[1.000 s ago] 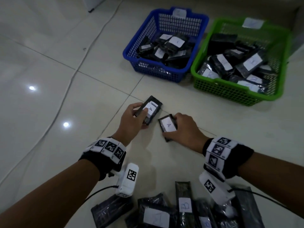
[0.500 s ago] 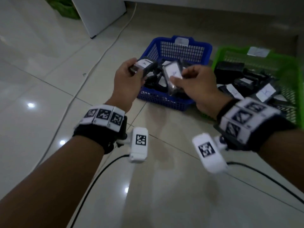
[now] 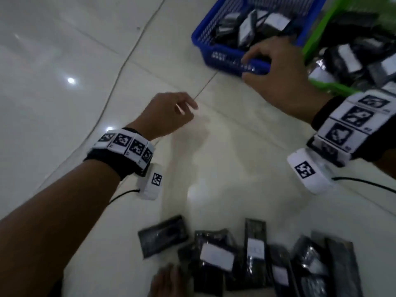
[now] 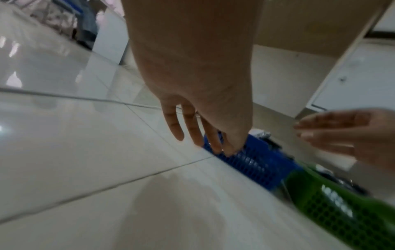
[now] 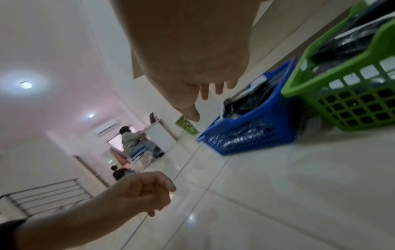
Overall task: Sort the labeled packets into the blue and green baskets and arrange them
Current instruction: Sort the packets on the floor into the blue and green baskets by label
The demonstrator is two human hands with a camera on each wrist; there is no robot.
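Note:
My left hand (image 3: 184, 108) hovers over the bare floor tile with loosely curled fingers and holds nothing; the left wrist view shows its fingers (image 4: 192, 132) hanging free. My right hand (image 3: 246, 67) is empty too, fingers relaxed just in front of the blue basket (image 3: 225, 58). That basket holds several black packets with white labels (image 3: 246, 28). The green basket (image 3: 334, 87) beside it on the right is also filled with labelled packets (image 3: 351, 58). A pile of black packets (image 3: 216, 256) lies on the floor near me, below both hands.
A thin white cable (image 3: 120, 69) runs across the tiles at left. Black leads trail from both wrist cameras (image 3: 364, 183). A patch of bare skin (image 3: 165, 284) shows at the bottom edge beside the pile. Far off, people (image 5: 130, 140) sit by a desk.
Both hands held labelled packets over the blue basket half a second ago; now both are empty and drawn back toward me. The head view has dropped to the floor pile.

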